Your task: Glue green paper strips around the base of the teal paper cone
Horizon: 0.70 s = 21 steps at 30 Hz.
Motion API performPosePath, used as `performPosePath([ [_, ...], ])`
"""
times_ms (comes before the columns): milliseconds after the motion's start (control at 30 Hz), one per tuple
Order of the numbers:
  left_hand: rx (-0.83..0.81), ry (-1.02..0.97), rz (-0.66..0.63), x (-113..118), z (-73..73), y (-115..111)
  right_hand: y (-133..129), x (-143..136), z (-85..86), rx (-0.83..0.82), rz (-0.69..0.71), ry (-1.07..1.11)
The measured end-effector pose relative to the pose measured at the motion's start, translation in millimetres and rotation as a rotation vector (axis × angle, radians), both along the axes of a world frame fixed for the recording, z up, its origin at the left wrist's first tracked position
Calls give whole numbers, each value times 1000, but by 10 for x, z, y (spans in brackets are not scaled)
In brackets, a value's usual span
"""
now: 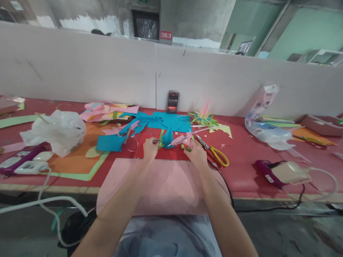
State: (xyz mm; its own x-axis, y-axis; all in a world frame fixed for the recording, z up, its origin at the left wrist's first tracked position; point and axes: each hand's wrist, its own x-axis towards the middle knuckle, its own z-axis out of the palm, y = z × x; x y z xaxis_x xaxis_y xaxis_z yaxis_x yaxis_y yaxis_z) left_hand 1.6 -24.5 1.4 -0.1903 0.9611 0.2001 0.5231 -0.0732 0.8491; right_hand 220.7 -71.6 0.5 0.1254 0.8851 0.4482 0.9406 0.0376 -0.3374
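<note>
My right hand (197, 152) is wrapped around a pink hot glue gun (184, 140), its nozzle pointing left with a clear glue stick out of the back. Right at the nozzle stands a blue folded paper piece (168, 137) with a pointed top. On its other side, my left hand (150, 148) is closed in a pinch at a green paper strip (161, 137) beside the blue piece. Small green bits show by my right fingers. Under both hands lies a red sheet (171, 154). Scissors with yellow handles (219, 156) lie open just right of my right hand.
Blue paper scraps (168, 122) and a pink-and-green paper craft (203, 116) lie behind. A crumpled white plastic bag (57, 130) and orange sheets (77, 157) are left. Power strips (270, 173) sit on the right and left. A white partition (112, 67) borders the table.
</note>
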Motion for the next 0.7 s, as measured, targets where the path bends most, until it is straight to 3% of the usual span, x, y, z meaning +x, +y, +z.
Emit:
performPosePath([
  [700, -30, -35, -1, 10, 43, -23, 29, -2, -43, -31, 1, -37],
])
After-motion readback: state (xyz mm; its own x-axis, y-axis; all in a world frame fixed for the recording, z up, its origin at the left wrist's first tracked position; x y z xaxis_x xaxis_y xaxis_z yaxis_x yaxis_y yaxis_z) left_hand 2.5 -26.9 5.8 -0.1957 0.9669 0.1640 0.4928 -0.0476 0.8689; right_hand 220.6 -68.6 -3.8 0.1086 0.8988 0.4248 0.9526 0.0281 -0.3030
